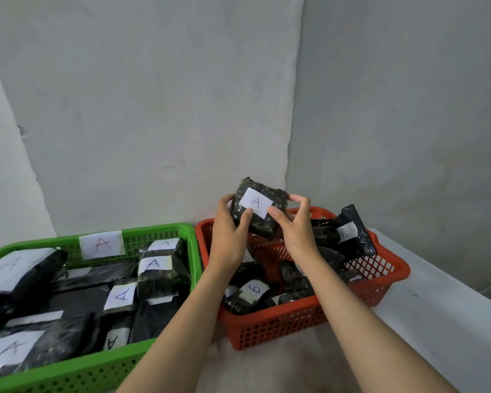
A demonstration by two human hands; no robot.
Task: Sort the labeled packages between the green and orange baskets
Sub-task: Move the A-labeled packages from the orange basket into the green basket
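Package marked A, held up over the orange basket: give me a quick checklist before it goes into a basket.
1. Label readable: ok. The held package shows an A on its white label.
2. Grip: ok. Left hand and right hand both hold it, thumbs on the front.
3. Destination: ok. The green basket carries an A sign on its back wall.
4. Room in the green basket: cannot tell. It is already crowded with A packages.
5. Path: ok. Nothing stands between the two baskets' touching rims.
6. Orange basket contents: ok. One package shows a B.
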